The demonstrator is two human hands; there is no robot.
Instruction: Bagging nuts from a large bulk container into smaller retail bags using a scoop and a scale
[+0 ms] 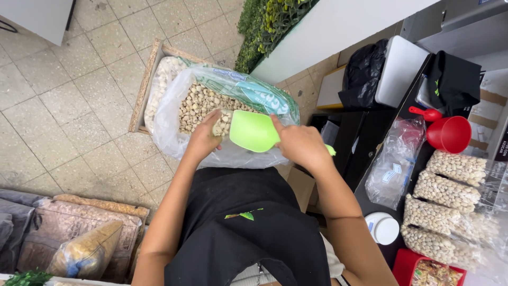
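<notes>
The right hand (301, 144) has its fingers wrapped around the handle of a light green plastic scoop (254, 131), holding it over the large clear plastic sack of pale nuts (198, 103) that sits in a wooden crate (142, 85) on the tiled floor. The left hand (203, 139) pinches a small clear bag (223, 123) at the scoop's mouth, just above the sack. Filled bags of nuts (450, 190) and a red funnel (450, 133) lie on the dark desk (370, 198), well apart to the right.

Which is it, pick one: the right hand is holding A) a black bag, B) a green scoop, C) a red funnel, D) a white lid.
B: the right hand grips the handle of a light green scoop over the big clear bag of pale nuts, while the left hand holds a small bag at the scoop's mouth.
</notes>
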